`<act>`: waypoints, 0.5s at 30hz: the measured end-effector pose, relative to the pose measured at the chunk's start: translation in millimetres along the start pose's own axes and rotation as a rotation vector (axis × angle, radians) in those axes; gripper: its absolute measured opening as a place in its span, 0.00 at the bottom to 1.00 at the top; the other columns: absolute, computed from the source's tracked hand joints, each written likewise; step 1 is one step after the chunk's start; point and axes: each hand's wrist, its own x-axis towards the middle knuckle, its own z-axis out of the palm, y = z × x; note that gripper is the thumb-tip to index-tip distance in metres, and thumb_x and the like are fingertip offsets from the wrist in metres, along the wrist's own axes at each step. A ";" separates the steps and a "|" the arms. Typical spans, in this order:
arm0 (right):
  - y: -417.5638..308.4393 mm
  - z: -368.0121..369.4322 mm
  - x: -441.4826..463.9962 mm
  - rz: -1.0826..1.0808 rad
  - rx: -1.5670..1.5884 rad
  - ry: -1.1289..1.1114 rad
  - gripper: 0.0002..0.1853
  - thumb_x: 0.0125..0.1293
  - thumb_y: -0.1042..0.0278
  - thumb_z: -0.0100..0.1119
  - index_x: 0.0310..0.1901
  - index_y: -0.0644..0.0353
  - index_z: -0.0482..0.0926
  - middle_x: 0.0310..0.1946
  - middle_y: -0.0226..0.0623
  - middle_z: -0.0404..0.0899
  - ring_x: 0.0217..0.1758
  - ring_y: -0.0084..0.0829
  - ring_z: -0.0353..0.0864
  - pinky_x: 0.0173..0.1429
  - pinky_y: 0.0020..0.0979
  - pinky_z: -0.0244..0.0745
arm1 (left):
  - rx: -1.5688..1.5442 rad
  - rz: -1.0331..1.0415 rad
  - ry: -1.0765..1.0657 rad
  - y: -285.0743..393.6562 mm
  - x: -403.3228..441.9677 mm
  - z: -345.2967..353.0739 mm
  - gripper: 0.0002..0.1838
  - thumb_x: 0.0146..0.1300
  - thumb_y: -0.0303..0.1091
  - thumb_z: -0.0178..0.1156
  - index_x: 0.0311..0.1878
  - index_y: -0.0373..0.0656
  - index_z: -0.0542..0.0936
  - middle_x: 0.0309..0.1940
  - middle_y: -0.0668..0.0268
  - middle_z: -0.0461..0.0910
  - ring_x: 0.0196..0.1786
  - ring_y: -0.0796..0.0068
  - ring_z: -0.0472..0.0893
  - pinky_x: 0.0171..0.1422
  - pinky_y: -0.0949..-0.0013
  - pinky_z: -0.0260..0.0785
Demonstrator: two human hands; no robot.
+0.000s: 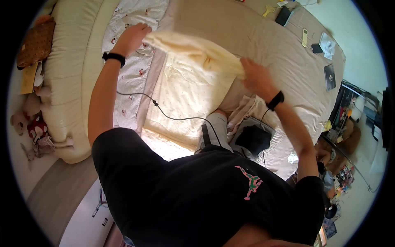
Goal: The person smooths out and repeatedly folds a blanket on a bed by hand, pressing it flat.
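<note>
A pale yellow cloth (193,94) with small dots, perhaps a thin blanket or sheet, hangs from both my hands over the bed. My left hand (132,39), with a black band at the wrist, grips its upper left corner. At the upper right corner, my right hand (259,78) is closed on the cloth and slightly blurred; a black band circles that wrist too. Between my hands the top edge is bunched and smeared by motion. Where the cloth's lower part meets the bed I cannot tell exactly.
A white patterned cloth (138,82) lies along the beige padded headboard (76,61). A black cable (173,118) crosses before me. By my leg sits a black pouch-like item (254,138). A yellow remote (304,38) and a dark box (330,77) lie on the bed (296,61).
</note>
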 end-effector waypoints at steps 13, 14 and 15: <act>-137.1 194.1 -60.9 -0.174 0.096 -0.388 0.18 0.52 0.69 0.65 0.42 0.61 0.70 0.36 0.40 0.75 0.34 0.40 0.82 0.31 0.41 0.78 | 0.013 -0.244 -0.178 58.5 -237.9 147.3 0.11 0.53 0.25 0.56 0.41 0.44 0.73 0.39 0.64 0.73 0.48 0.63 0.73 0.53 0.62 0.67; -142.1 206.2 -63.9 -0.191 0.095 -0.408 0.18 0.52 0.69 0.65 0.42 0.61 0.70 0.36 0.40 0.75 0.34 0.40 0.82 0.31 0.41 0.78 | 0.047 -0.267 -0.201 64.5 -248.1 155.5 0.11 0.54 0.26 0.56 0.42 0.45 0.73 0.40 0.64 0.72 0.49 0.63 0.73 0.54 0.62 0.67; -145.3 214.6 -63.4 -0.202 0.077 -0.392 0.16 0.53 0.69 0.64 0.41 0.61 0.70 0.35 0.40 0.74 0.33 0.40 0.82 0.30 0.40 0.78 | 0.037 -0.287 -0.211 69.5 -254.8 162.9 0.11 0.54 0.26 0.56 0.42 0.45 0.73 0.40 0.64 0.72 0.49 0.63 0.73 0.54 0.62 0.67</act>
